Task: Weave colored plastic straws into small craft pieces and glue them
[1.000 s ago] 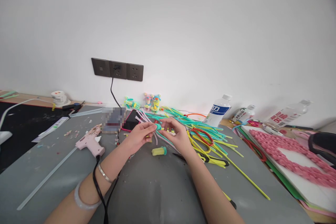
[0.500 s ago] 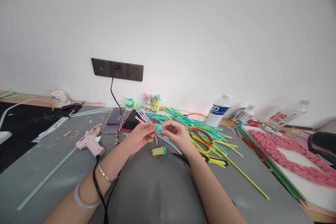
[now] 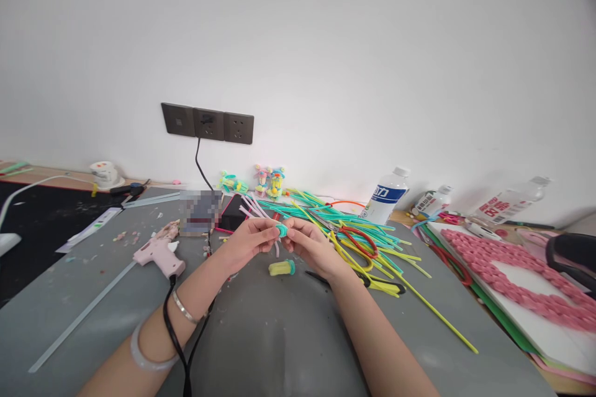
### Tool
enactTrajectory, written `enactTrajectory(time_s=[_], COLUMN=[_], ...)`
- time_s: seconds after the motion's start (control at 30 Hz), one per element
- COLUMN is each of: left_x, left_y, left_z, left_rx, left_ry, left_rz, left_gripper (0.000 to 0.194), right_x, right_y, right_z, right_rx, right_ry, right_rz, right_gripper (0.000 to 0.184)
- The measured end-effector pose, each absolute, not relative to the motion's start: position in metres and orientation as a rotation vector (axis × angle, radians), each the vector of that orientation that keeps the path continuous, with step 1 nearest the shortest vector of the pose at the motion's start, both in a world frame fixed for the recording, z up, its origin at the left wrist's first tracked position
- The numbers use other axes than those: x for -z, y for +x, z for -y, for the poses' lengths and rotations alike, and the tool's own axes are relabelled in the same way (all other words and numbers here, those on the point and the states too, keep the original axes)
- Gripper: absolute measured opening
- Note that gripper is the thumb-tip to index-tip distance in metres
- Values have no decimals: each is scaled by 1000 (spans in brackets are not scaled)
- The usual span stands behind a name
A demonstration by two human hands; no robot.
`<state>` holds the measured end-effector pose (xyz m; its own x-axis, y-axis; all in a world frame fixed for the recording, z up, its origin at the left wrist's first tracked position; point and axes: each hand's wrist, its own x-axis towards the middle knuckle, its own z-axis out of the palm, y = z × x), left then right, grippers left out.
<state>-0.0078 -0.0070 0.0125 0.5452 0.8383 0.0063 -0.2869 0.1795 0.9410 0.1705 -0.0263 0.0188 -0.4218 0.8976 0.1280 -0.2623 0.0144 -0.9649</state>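
Observation:
Between the fingertips of both hands is a small coiled teal pipe cleaner (image 3: 282,231), held just above the grey mat. My left hand (image 3: 249,240) pinches its left side with thumb and index finger. From the right, my right hand (image 3: 311,244) grips the same coil the same way, its thumb close to the other. Below them on the mat lies a small yellow piece with a teal end (image 3: 281,268), which neither hand touches. Scissors with red handles (image 3: 359,242) rest right of my right hand, among loose pipe cleaners (image 3: 386,239).
A pink glue gun (image 3: 161,254) lies at left, its black cord running under my left forearm. Small pipe-cleaner figures (image 3: 269,182) stand by the wall. A white-capped bottle (image 3: 387,196) is at back right, and a pink braided ring (image 3: 512,279) lies far right.
My right hand's fingers have curled in closer around the teal coil, and both thumbs now press on it. Objects on the mat have stayed put.

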Motion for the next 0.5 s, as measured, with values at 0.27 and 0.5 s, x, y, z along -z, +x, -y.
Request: enactTrajectory(time_s=[0.27,0.5], left_x=[-15,-17], left_y=[-8,-7], left_z=[9,10], left_rx=[-895,-878], left_ry=[1235,1300], left_rz=[-635,-637], left_gripper=[31,33], right_x=[-24,-26], right_y=[170,176], right_z=[27,27], right_rx=[-1712,-1777], right_ry=[-712,-740], right_rz=[1296,1306], right_gripper=[30,30])
